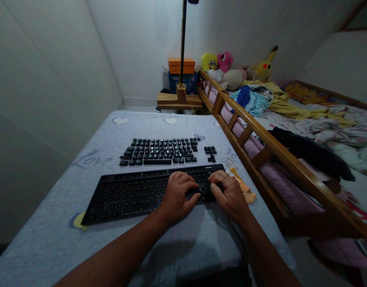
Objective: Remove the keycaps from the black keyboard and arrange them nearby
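Note:
A black keyboard [132,193] lies slantwise on the cloth-covered table, its left and middle part stripped of keycaps so that small round switches show. My left hand [179,195] rests on its right-hand part, fingers curled and thumb bent toward the index finger, gripping the keyboard there. Over the right end, my right hand [228,193] is closed in a pinch; a thin wire-like line shows by its fingers, but what it holds is mostly hidden. Behind the keyboard, loose black keycaps [162,149] are laid out in rows, with a smaller keycap group [210,150] to their right.
A cotton swab [232,161] and an orange cloth-like piece [249,196] lie right of the keyboard. A wooden bed rail [249,119] runs along the table's right side. Beyond the far edge stand a wooden stand base [171,101] and an orange box [181,65].

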Motion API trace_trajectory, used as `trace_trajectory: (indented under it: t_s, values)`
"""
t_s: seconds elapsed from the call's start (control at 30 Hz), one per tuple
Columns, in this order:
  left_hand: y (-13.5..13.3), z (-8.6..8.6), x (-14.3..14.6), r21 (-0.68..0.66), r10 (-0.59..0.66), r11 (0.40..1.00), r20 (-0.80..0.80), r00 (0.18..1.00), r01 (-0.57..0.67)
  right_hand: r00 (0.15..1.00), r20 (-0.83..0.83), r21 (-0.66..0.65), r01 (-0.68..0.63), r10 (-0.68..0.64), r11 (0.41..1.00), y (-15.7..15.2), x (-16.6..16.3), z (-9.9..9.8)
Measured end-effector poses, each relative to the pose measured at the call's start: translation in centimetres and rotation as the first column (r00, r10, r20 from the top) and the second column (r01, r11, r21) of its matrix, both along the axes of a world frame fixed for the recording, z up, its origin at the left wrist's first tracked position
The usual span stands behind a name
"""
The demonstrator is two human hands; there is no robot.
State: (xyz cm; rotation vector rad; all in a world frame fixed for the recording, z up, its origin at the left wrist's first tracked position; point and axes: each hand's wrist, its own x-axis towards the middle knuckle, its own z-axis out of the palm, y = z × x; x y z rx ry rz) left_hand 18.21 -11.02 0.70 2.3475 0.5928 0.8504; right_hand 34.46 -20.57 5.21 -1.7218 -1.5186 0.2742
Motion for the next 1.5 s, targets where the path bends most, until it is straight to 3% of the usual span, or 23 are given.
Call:
trace_trajectory:
  t_s: [0.3,0.5,0.6,0.67,0.77,0.87,1.1,1.5]
  values:
    - [0.1,-0.1,0.0,-0.029,0.0,1.0,0.006,1.0,0.0,0.972,0.13,-0.201,-0.168,0.196,0.965,0.4,0.1,-0.9]
    - [0.0,0.1,0.0,-0.05,0.007,0.999,0.003,1.0,-0.006,0.966,0.144,-0.197,-0.184,0.214,0.963,0.9,0.5,-0.8]
    - [0.0,0.0,0.0,-0.05,0.029,0.998,0.005,1.0,-0.028,0.98,0.131,-0.14,-0.131,0.149,0.981,1.9,2.8,-0.2]
    - [0.0,-0.1,0.0,-0.046,0.03,0.998,-0.003,1.0,-0.031,0.99,0.136,-0.106,-0.012,0.026,0.994,3.2,5.3,-0.1]
    - [0.0,-0.2,0.0,-0.034,0.024,0.999,-0.016,1.0,-0.024,0.979,0.153,-0.171,0.162,-0.136,0.972,5.5,9.2,-0.7]
    - [0.1,-0.2,0.1,-0.032,0.021,0.999,-0.019,1.0,-0.022,0.97,0.164,-0.247,0.218,-0.181,0.944,7.3,11.6,-2.0]
    - [0.1,-0.2,0.1,-0.028,0.017,0.999,-0.023,1.0,-0.017,0.961,0.201,-0.293,0.242,-0.187,0.925,8.3,12.1,-4.3]
    - [0.2,-0.5,0.2,-0.025,0.001,1.0,-0.024,1.0,-0.001,0.95,0.254,-0.329,0.26,-0.18,0.908,8.5,12.2,-4.7]
